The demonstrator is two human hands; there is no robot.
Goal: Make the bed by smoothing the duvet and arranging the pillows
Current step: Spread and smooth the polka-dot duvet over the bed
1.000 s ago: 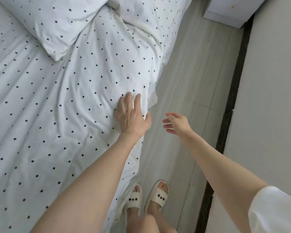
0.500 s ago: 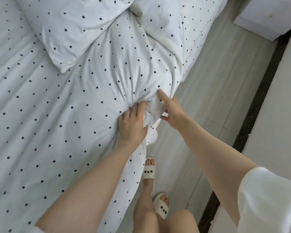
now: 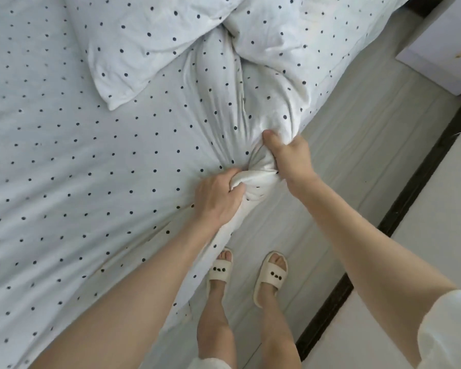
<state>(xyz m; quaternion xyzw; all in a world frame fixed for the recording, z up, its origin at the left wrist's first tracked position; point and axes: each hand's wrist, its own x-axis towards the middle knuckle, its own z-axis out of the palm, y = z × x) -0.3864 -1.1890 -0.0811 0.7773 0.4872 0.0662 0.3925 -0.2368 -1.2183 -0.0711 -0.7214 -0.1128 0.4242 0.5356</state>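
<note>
Both fists, left hand [image 3: 218, 198], right hand [image 3: 290, 158], bunching duvet [image 3: 144, 161] edge, seemingly bedside floor [image 3: 357, 161] open

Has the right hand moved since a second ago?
Yes. The right hand was open above the floor, apart from the bed; it has crossed to the bed's edge and now grips the bunched duvet beside the left hand.

we see duvet [image 3: 91, 169]: matt white woven cloth, dark dots, creased where bunched | pillow [image 3: 144, 49]: same dotted cloth, soft, wrinkled | floor [image 3: 343, 161]: pale planks, smooth, low sheen | slippers [image 3: 270, 275]: cream, smooth, rubbery-looking | sleeve [image 3: 447, 331]: white matt cloth
</note>
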